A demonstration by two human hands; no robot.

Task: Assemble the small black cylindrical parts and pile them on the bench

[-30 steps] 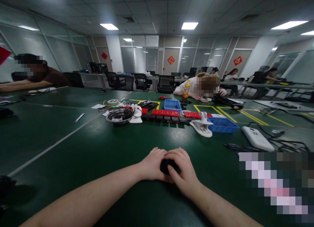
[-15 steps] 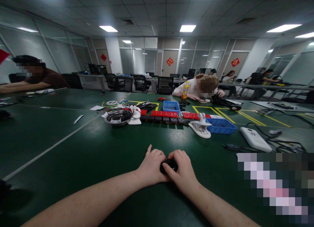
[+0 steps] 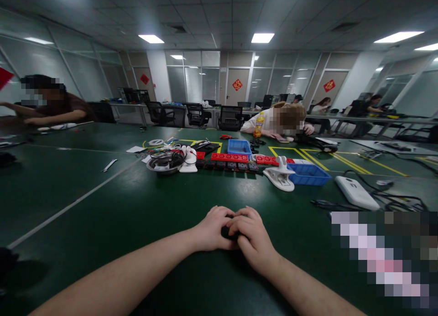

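Observation:
Close in front of me, a small black ring-shaped thing (image 3: 228, 233) sits between my two hands; its kind does not show clearly. My left hand (image 3: 212, 229) curls around its left side, fingers bent over the far edge. Over its right side and top bends my right hand (image 3: 253, 236), its fingers covering much of it and touching the left fingertips. Both hands are closed on the thing, just above or resting on the green table (image 3: 164, 279).
Beyond my hands lie a metal bowl (image 3: 163, 171) of cables, red-and-black parts in a row (image 3: 232, 163), white clip stands (image 3: 279, 181) and blue bins (image 3: 310, 175). At right are a white box (image 3: 356, 193) and black cables. A person (image 3: 263, 120) leans over the far side.
My right fingers have moved left over the black ring-shaped thing and now hide more of it. The raised left finger has come down. At far left, a person has shifted their arms.

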